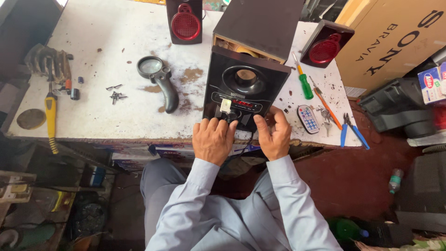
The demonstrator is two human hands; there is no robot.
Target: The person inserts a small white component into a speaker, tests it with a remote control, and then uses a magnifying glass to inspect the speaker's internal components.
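On white workbench (116, 32), both hands (213, 139) (274, 135) pinch black speaker panel (241, 90).

Front panel at the near table edge, tools to both sides

The front panel (241, 88) leans against the speaker box (260, 25) behind it; the magnifying glass (158, 79) and screws (116, 95) lie left, the remote (308, 119), screwdriver (303, 79) and pliers (351, 130) right, on the table (107, 42).
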